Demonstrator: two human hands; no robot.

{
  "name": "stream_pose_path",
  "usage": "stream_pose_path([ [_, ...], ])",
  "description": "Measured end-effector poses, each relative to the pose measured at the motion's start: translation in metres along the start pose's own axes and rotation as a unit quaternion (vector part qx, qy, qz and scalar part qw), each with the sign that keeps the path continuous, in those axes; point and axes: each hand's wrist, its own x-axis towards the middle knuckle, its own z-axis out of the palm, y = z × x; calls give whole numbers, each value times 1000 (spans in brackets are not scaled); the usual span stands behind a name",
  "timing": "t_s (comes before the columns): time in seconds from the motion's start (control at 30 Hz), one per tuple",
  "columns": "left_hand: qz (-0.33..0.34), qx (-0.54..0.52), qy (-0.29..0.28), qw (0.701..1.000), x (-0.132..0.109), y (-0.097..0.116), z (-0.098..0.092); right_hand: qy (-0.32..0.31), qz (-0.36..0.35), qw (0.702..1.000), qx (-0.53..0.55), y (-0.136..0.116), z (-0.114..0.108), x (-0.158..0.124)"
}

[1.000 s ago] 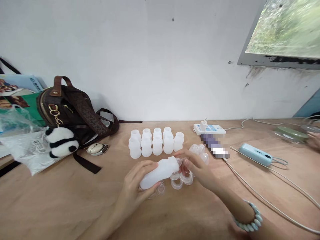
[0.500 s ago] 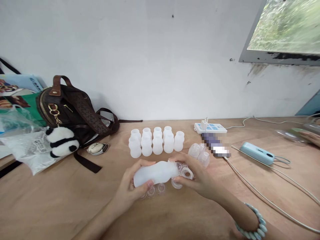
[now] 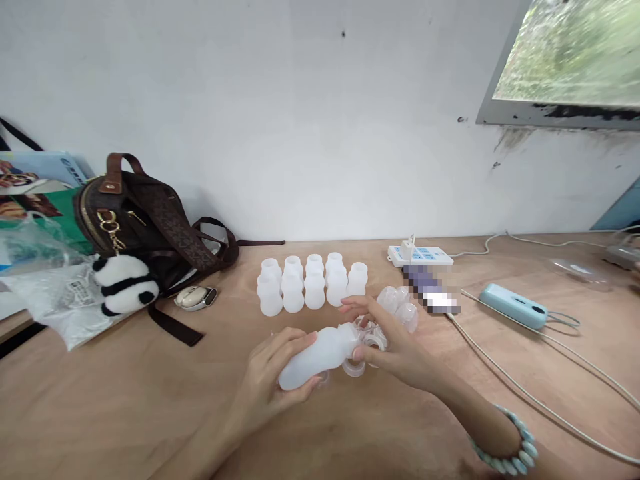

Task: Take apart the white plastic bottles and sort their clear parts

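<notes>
My left hand (image 3: 273,373) wraps round a frosted white, waisted baby bottle (image 3: 315,357), which lies tilted with its neck up to the right. At its mouth, my right hand (image 3: 387,340) grips a clear top piece (image 3: 356,333) between thumb and fingers, the upper fingers partly stretched out. Clear rings (image 3: 374,343) lie under and beside the right hand, with another clear ring (image 3: 354,367) just below the neck. A small clear part (image 3: 324,379) shows partly behind the bottle. Behind the hands stand several more white bottles (image 3: 315,290) in two rows, open at the top.
Clear domed caps (image 3: 406,317) sit right of the bottles. Further right are a power strip (image 3: 423,256), a blurred phone (image 3: 425,288), a light blue device (image 3: 513,307) and white cables. A brown backpack (image 3: 145,207), panda charm (image 3: 127,285), plastic bag (image 3: 60,300) and mouse (image 3: 190,297) occupy the left.
The bottle has tilted, its base lower and nearer me, its neck pointing up to the right. My left hand has turned with it. My right hand's upper fingers have lifted and straightened.
</notes>
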Motion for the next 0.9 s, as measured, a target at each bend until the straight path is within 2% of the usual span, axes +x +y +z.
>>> stream_pose_path([
  [0.17,59,65,10,996,-7,-6,5,-41,61,996,-40,-5,2,1],
  [0.27,85,87,11,993,-8,-7,3,-50,32,998,-17,-7,-1,1],
  [0.33,51,59,16,997,-5,-5,0,-45,-13,999,7,-7,-5,1],
  [0.43,-96,-73,5,993,0,2,-4,-22,-82,996,34,-7,-7,-1],
  [0.5,-212,-190,-9,959,3,7,-4,-4,-104,993,55,-6,-5,-2],
  [0.6,-348,-359,-24,866,3,9,0,3,-107,990,90,-3,-2,-3],
  [0.67,-400,-445,-31,801,2,7,3,8,-114,987,109,0,-2,-1],
  [0.73,-423,-491,-23,761,1,4,2,29,-123,985,121,1,-4,1],
  [0.8,-425,-488,-2,763,3,2,-1,55,-122,983,129,2,-8,2],
  [0.83,-419,-469,10,778,4,2,-3,58,-113,982,137,2,-10,2],
  [0.9,-398,-394,36,828,7,3,-8,32,-78,983,163,2,-11,2],
])
